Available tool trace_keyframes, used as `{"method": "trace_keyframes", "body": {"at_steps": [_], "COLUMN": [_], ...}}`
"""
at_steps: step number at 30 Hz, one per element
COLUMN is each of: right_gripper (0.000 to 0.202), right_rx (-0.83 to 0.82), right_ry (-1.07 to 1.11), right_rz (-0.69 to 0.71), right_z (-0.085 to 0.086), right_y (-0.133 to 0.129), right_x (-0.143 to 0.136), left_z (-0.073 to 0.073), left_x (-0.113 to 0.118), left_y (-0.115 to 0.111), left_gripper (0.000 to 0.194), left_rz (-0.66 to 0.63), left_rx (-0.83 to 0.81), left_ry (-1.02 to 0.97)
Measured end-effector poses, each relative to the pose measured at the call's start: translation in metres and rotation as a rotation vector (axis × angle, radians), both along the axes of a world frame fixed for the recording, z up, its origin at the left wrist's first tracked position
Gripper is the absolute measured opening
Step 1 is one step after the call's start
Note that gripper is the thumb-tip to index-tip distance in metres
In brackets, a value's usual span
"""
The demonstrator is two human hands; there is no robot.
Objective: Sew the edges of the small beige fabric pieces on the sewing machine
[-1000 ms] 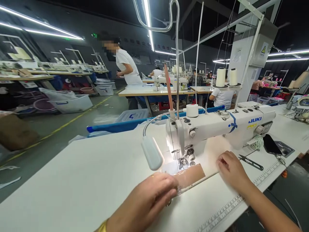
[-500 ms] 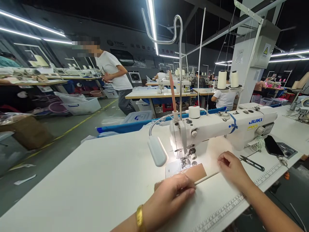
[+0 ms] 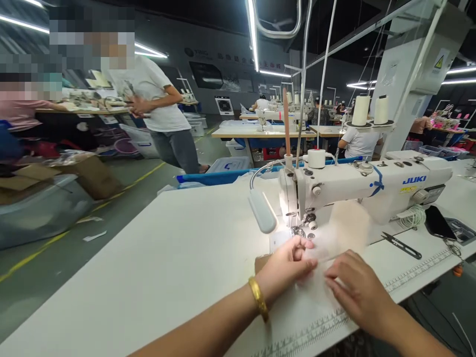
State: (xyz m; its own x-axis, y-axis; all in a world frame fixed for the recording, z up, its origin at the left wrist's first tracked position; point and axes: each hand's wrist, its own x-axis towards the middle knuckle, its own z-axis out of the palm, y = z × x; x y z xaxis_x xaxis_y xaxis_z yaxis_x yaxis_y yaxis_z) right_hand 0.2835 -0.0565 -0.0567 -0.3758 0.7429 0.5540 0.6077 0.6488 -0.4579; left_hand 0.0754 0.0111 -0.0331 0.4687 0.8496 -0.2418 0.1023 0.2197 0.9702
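Note:
My left hand (image 3: 288, 260), with a gold bangle (image 3: 258, 299) at the wrist, is in front of the sewing machine's needle area (image 3: 298, 231). Its fingers are curled at the edge of a thin, sheer pale fabric (image 3: 324, 248). To its right, my right hand (image 3: 359, 287) has its fingers pinched together on the same fabric, low over the table. A brown piece (image 3: 262, 263) shows beside my left hand, which hides most of it. A round-edged peach sheet (image 3: 349, 225) lies under the machine arm (image 3: 342, 183); whether it joins the sheer fabric I cannot tell.
Thread snips (image 3: 402, 246), a cord coil (image 3: 412, 217) and a black phone (image 3: 439, 222) lie to the right. A printed ruler (image 3: 334, 322) runs along the table's front edge. The machine's lamp (image 3: 262, 210) hangs left of the needle. A person in a white shirt (image 3: 159, 94) stands beyond the table.
My right hand has moved left and nearer to me, close to my left hand. My left hand has lifted off the brown piece to the sheer fabric. The view has shifted left.

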Motion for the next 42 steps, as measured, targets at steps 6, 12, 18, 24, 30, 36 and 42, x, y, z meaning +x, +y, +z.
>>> {"method": "trace_keyframes", "body": {"at_steps": [6, 12, 18, 24, 30, 36, 42], "right_gripper": [0.018, 0.020, 0.023, 0.052, 0.012, 0.012, 0.021], "right_rx": [-0.072, -0.084, -0.115, -0.176, -0.568, 0.078, 0.069], "right_ry": [0.001, -0.128, -0.183, -0.088, 0.048, 0.064, -0.255], "right_rz": [-0.063, 0.035, 0.054, 0.169, 0.125, -0.048, 0.264], "right_z": [-0.006, -0.011, -0.013, 0.015, 0.031, 0.023, -0.007], "right_y": [0.002, 0.007, 0.009, 0.020, 0.042, 0.022, -0.018], "right_x": [0.011, -0.025, -0.033, -0.036, -0.034, -0.018, -0.029], "left_z": [0.015, 0.023, 0.022, 0.040, 0.067, 0.051, 0.038], "left_x": [-0.063, -0.086, -0.091, -0.075, -0.073, -0.095, -0.117], "left_y": [-0.002, -0.004, -0.003, -0.023, -0.016, -0.002, -0.026], "left_gripper": [0.034, 0.023, 0.023, 0.033, 0.022, 0.023, 0.029], "left_rz": [-0.082, -0.153, -0.131, -0.287, -0.237, -0.067, -0.453], "left_rx": [0.088, 0.378, 0.472, 0.696, 0.819, 1.263, 1.071], "left_ry": [0.300, 0.589, 0.599, 0.391, 0.471, 0.488, 0.584]}}
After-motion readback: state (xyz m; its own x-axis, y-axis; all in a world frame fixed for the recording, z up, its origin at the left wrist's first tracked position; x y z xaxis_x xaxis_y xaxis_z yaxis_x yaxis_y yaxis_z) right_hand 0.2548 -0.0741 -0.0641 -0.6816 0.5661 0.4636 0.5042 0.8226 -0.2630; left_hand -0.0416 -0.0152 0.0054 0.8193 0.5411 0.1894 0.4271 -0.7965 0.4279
